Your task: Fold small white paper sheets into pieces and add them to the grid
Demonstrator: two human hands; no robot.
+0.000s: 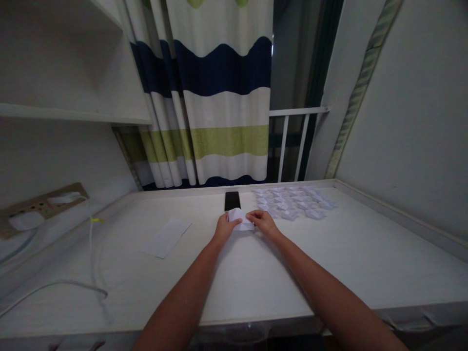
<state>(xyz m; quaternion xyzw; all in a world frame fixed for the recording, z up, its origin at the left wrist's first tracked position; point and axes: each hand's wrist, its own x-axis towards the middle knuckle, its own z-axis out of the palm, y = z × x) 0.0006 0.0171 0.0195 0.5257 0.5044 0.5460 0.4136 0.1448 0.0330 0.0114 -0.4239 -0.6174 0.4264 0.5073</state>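
Observation:
A partly folded sheet of white paper is held up between both hands, just above the desk. My left hand grips its left side, with the thumb lying across the front. At the right edge, my right hand pinches the paper between thumb and fingertips. Several small folded white paper pieces lie in rows at the back right of the desk. To the left, loose flat white paper rests on the surface. Behind the hands lies a black phone.
The white desk meets walls on both sides. A power strip with plugs is on the left, and a white cable trails over the desk. White shelves overhang the left side. A striped curtain hangs behind.

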